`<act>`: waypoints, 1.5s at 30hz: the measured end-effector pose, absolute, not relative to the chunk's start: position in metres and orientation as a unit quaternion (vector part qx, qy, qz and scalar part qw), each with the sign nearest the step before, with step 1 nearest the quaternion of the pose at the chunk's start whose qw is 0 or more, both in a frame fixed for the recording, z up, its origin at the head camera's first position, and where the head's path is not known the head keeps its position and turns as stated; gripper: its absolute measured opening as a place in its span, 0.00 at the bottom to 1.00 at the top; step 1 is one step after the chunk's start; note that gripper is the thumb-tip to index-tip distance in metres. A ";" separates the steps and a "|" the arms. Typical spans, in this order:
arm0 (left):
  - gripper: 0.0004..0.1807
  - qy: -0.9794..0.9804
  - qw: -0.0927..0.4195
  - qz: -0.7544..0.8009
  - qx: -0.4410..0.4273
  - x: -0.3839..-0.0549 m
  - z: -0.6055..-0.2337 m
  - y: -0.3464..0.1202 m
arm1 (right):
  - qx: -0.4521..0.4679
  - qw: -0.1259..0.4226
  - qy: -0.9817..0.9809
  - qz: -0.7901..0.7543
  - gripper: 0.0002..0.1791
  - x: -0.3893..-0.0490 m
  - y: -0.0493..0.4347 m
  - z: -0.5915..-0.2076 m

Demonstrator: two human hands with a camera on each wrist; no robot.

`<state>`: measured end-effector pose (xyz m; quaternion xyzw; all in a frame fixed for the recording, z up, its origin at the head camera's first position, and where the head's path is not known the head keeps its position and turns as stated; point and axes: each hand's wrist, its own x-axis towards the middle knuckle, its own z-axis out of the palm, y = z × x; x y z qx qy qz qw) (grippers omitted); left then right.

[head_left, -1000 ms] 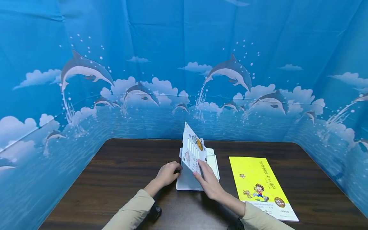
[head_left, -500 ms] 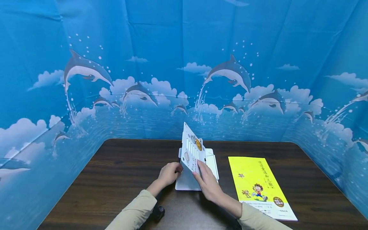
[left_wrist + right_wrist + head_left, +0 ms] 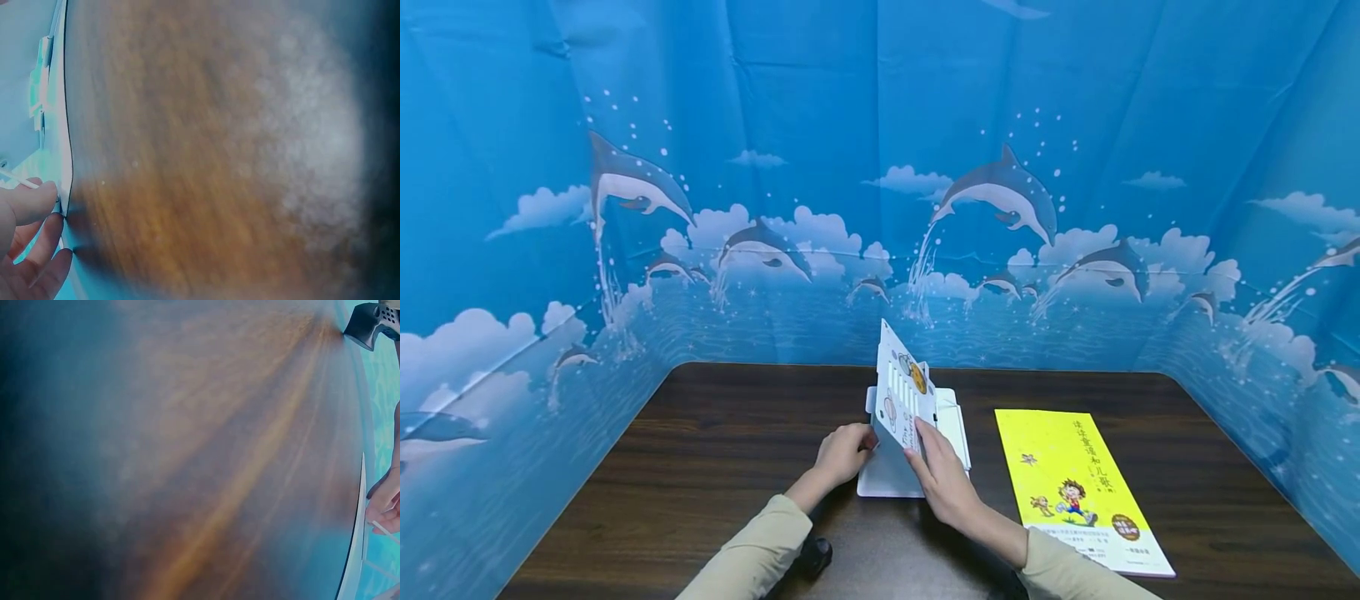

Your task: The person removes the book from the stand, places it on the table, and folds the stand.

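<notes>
A white book stand (image 3: 891, 475) lies on the table in front of me, its printed, slotted panel (image 3: 897, 379) tilted up above the base. My right hand (image 3: 951, 483) holds this panel by its lower right part, thumb on the printed face. My left hand (image 3: 846, 452) grips the base at its left edge. Up close in the left wrist view, the left thumb and fingers (image 3: 47, 250) are at the base's edge, beside a thin white rod (image 3: 17, 178). That rod also shows by the left hand (image 3: 386, 506) in the right wrist view.
A yellow book (image 3: 1075, 467) with a cartoon cover lies flat on the dark wooden table (image 3: 700, 467), right of the stand. Behind and around the table hangs a blue dolphin-print curtain (image 3: 820, 167). A dark wrist device (image 3: 814, 557) sits under the left sleeve.
Slight shift of my left hand in toward the base's left edge. The right hand keeps its hold on the tilted panel, and the book stays where it was.
</notes>
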<state>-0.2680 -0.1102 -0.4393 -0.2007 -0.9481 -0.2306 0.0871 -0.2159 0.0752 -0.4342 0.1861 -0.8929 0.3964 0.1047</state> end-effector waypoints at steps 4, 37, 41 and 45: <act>0.04 -0.948 0.086 -0.230 -0.202 -0.268 -0.440 -0.110 | 0.184 0.112 -0.886 0.411 0.31 -0.216 0.077 -0.436; 0.05 -0.952 0.089 -0.213 -0.201 -0.267 -0.441 -0.107 | 0.174 0.173 -0.803 0.543 0.23 -0.203 0.089 -0.424; 0.06 -0.952 0.095 -0.208 -0.205 -0.267 -0.441 -0.107 | 0.173 0.164 -0.807 0.541 0.23 -0.195 0.087 -0.411; 0.06 -0.952 0.096 -0.203 -0.206 -0.268 -0.441 -0.107 | 0.170 0.161 -0.806 0.543 0.23 -0.193 0.087 -0.409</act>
